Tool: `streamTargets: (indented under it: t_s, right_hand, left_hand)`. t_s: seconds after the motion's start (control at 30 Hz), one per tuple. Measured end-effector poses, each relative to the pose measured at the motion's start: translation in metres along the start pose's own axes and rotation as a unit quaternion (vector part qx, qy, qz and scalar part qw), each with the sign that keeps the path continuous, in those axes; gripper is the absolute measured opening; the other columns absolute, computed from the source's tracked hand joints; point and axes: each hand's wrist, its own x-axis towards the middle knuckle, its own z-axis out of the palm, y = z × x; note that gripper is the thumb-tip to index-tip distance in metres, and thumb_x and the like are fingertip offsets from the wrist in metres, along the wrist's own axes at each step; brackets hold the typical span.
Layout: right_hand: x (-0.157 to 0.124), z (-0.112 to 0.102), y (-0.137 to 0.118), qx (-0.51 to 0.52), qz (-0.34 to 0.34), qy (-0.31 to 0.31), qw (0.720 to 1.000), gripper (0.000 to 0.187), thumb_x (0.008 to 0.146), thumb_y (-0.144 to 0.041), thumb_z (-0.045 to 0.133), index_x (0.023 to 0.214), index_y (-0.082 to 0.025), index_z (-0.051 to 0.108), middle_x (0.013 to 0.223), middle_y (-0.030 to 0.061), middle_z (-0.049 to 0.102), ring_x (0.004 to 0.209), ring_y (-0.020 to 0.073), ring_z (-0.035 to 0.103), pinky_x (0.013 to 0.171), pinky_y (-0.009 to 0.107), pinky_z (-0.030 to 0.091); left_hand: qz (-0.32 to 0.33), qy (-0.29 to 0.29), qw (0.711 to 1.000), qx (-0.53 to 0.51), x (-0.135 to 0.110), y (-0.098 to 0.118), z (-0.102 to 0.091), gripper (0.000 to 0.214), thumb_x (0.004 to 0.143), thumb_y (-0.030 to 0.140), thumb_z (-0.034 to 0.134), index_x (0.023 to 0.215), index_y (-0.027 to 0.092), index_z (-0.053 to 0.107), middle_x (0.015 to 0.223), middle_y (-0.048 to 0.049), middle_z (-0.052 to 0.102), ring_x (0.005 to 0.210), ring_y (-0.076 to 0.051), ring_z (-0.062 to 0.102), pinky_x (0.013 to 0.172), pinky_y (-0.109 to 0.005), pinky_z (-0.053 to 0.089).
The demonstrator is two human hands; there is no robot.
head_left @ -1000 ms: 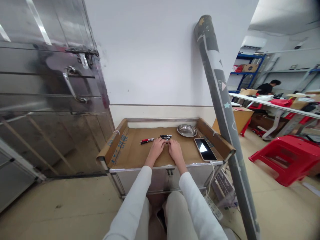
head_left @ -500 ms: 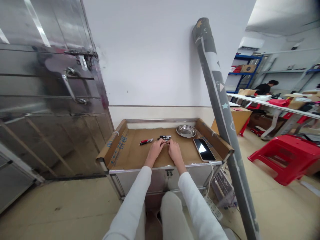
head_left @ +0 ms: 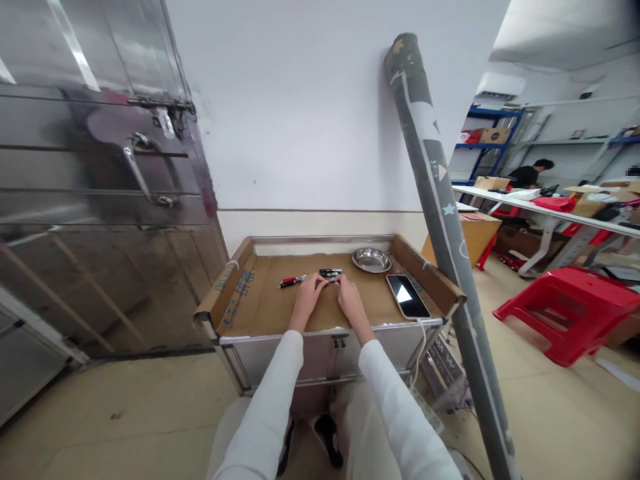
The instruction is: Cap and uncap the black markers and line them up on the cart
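The person's left hand (head_left: 309, 294) and right hand (head_left: 350, 298) rest close together on the cardboard-lined tray (head_left: 260, 303), fingertips meeting over a small item (head_left: 331, 280) pinched between them; it is too small to identify, and whether the fingers are closed tight on it cannot be told. Just beyond the fingertips lies a black marker (head_left: 331, 272), its long axis running left to right across the tray, slightly nearer the right hand; a red-capped marker (head_left: 293, 281) lies just left of the left hand, also crosswise, red end pointing left and tilted a little toward the person. A steel dish (head_left: 372, 260) and a phone (head_left: 407, 296) sit further right, apart from both hands.
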Motion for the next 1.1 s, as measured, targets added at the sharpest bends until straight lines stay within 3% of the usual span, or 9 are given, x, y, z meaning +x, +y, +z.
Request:
streamTargets:
  t_s: [0.2,0.33,0.53,0.63,0.77,0.9,1.1]
  right_hand:
    - [-0.0015,-0.0022,-0.0031,0.023,-0.033,-0.036,0.999,0.024,0.099,-0.016,0.032,0.109,-0.016,0.054,0.100,0.0083,0.070,0.088,0.0175,0.064,0.077,0.025,0.039]
    - [-0.0029,-0.0042,-0.0030,0.032,-0.044,-0.046,0.997,0.022,0.099,-0.019,0.035,0.109,-0.018,0.055,0.105,0.0076,0.069,0.094,0.0176,0.063,0.081,0.024,0.039]
    - [-0.0031,-0.0046,-0.0032,-0.028,-0.013,-0.054,0.998,0.021,0.098,-0.019,0.040,0.107,-0.017,0.058,0.099,0.0090,0.070,0.093,0.0192,0.063,0.080,0.026,0.039]
    - [-0.0019,-0.0056,-0.0039,-0.064,0.011,-0.050,0.997,0.022,0.098,-0.019,0.039,0.108,-0.017,0.058,0.099,0.0097,0.069,0.093,0.0191,0.062,0.080,0.026,0.039]
    - [-0.0006,-0.0041,-0.0023,-0.116,0.055,-0.046,0.991,0.023,0.098,-0.020,0.039,0.110,-0.017,0.059,0.100,0.0102,0.069,0.093,0.0194,0.060,0.081,0.028,0.037]
    - [-0.0013,-0.0002,0.0006,-0.151,0.088,-0.035,0.984,0.024,0.098,-0.022,0.039,0.109,-0.019,0.060,0.102,0.0110,0.068,0.095,0.0216,0.058,0.081,0.031,0.035]
    - [-0.0036,0.0014,0.0006,-0.160,0.104,-0.023,0.981,0.027,0.099,-0.023,0.036,0.109,-0.019,0.061,0.098,0.0120,0.069,0.094,0.0237,0.058,0.081,0.034,0.033]
  left_hand:
    - [0.021,-0.040,0.998,0.042,-0.0022,0.0007,0.0013,0.020,0.096,0.030,0.045,0.084,0.019,0.057,0.088,-0.0024,0.063,0.085,-0.017,0.058,0.083,-0.029,0.045]
    - [0.036,-0.029,0.998,0.053,-0.0020,-0.0026,0.0032,0.019,0.095,0.030,0.046,0.084,0.019,0.057,0.088,-0.0029,0.062,0.086,-0.017,0.058,0.082,-0.030,0.045]
    - [0.057,-0.049,0.990,0.118,-0.0010,-0.0038,0.0048,0.020,0.096,0.032,0.045,0.095,0.019,0.060,0.100,-0.0051,0.064,0.097,-0.019,0.057,0.093,-0.035,0.042]
    - [0.029,-0.034,0.981,0.187,-0.0025,-0.0025,0.0063,0.020,0.095,0.031,0.048,0.107,0.019,0.059,0.111,-0.0076,0.063,0.107,-0.023,0.054,0.098,-0.040,0.038]
    - [-0.003,-0.066,0.965,0.253,-0.0049,-0.0017,0.0074,0.027,0.090,0.035,0.056,0.111,0.019,0.060,0.113,-0.0094,0.062,0.111,-0.028,0.050,0.095,-0.042,0.038]
    - [-0.005,-0.096,0.963,0.250,-0.0054,-0.0015,0.0068,0.021,0.091,0.034,0.055,0.104,0.021,0.063,0.111,-0.0077,0.062,0.110,-0.026,0.051,0.096,-0.040,0.037]
    - [0.018,-0.077,0.973,0.215,-0.0043,0.0003,0.0050,0.016,0.093,0.028,0.053,0.105,0.021,0.061,0.110,-0.0053,0.064,0.107,-0.021,0.055,0.100,-0.037,0.034]
